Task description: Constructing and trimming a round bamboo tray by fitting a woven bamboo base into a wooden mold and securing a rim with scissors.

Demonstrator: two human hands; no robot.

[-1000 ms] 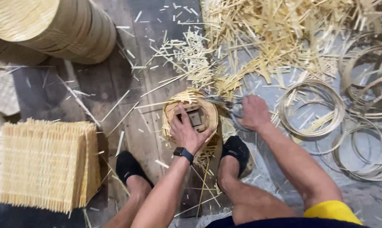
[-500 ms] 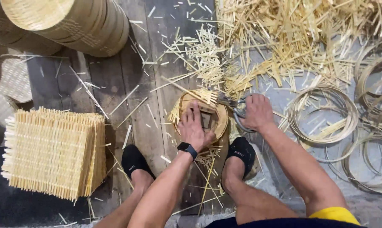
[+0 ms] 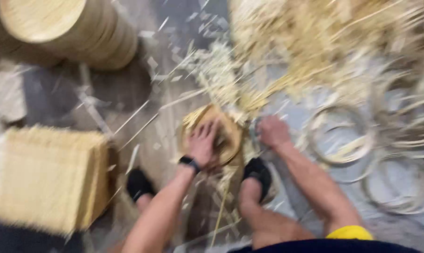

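Left hand (image 3: 203, 143) stays spread flat on the round woven bamboo tray (image 3: 216, 133); right hand (image 3: 273, 131), fisted beside its rim, has barely shifted; what it grips is blurred.

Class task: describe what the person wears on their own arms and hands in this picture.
Both forearms are bare, with no sleeves showing. The left hand has a dark band, like a watch, at the wrist. The right hand is bare; the blur hides finer detail.
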